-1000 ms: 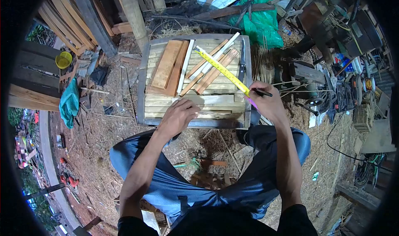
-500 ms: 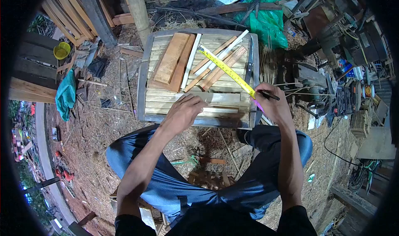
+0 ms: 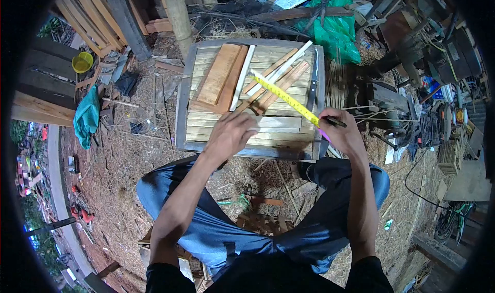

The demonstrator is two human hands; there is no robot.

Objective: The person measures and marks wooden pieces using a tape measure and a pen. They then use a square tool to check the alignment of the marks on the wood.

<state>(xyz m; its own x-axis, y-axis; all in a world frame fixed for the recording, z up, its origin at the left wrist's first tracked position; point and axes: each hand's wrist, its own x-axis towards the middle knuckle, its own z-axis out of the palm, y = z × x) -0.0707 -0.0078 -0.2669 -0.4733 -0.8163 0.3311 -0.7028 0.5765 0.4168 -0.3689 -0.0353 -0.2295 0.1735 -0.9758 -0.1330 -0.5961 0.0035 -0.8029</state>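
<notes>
A slatted wooden table (image 3: 206, 138) stands before my knees. My left hand (image 3: 230, 133) is closed over the left end of two pale wood strips (image 3: 281, 123), which lie side by side near the table's front edge. At the table's right side, my right hand (image 3: 340, 128) is closed around a yellow tape measure (image 3: 289, 98) and a black pen (image 3: 335, 122). The tape's blade slants up and left over several thin sticks (image 3: 282, 87). Its case is mostly hidden by my fingers, with a purple part showing below.
Two brown boards (image 3: 220, 76) and a white strip (image 3: 242, 78) lie on the table's left half. A knife (image 3: 312, 89) rests along the right edge. Behind the table are a wooden post (image 3: 178, 14) and a green plastic sheet (image 3: 337, 30). Shavings (image 3: 124, 174) cover the ground.
My left hand has drawn the two pale strips together; a gap lay between them before. The tape measure stays in my right hand, its blade still extended. The whole view has shifted slightly.
</notes>
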